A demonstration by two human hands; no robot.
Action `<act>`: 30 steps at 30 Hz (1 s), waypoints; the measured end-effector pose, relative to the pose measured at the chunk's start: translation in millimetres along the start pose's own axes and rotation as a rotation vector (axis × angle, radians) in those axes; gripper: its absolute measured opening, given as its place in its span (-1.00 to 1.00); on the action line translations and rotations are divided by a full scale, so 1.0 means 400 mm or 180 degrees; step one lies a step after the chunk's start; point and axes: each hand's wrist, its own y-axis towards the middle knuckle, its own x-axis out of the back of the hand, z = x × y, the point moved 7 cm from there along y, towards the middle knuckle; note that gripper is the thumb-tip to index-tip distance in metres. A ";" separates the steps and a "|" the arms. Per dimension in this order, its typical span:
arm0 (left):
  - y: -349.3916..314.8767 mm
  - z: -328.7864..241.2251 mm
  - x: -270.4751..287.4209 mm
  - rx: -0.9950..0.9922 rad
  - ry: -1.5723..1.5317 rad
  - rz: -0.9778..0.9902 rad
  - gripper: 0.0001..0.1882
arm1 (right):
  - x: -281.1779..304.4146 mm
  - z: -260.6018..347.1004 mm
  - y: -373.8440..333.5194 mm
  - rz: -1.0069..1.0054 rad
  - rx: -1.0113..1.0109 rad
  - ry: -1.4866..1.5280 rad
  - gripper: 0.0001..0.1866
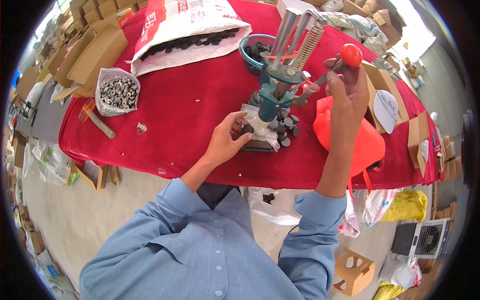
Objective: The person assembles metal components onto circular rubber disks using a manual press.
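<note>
A green hand press (274, 95) with bright metal posts and a coil spring stands on the red-covered table. My left hand (224, 140) is at the left of its base, thumb and fingers closed on a small black round cap (247, 129). Up at the right, my right hand (348, 92) holds the press lever (322, 79) just below its red ball knob (351, 55). Several loose black discs (286, 129) lie right of the press foot, beside whitish wrapping (262, 131) around the base. My left fingertips are partly hidden.
Behind the press sits a teal basin (243, 46) of black pieces. A white sack (185, 25) spills black caps at the back. Leftward are a bag of metal parts (118, 92) and a hammer (100, 122). A red-orange bag (350, 137) lies under my right forearm, near a carton (372, 80).
</note>
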 end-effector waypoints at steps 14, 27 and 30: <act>-0.088 -0.149 0.159 -0.0182 -0.0371 -0.0126 -0.27 | -0.049 -0.357 -0.295 0.0726 -0.0427 -0.1946 -0.54; -0.095 -0.082 0.149 0.0830 -0.1924 0.0003 -0.54 | -0.099 -0.379 -0.319 0.1272 0.0232 -0.2709 -0.63; -0.132 -0.021 0.091 0.1922 -0.2891 0.0320 -0.77 | -0.079 -0.341 -0.344 0.0867 -0.0032 -0.2275 -0.57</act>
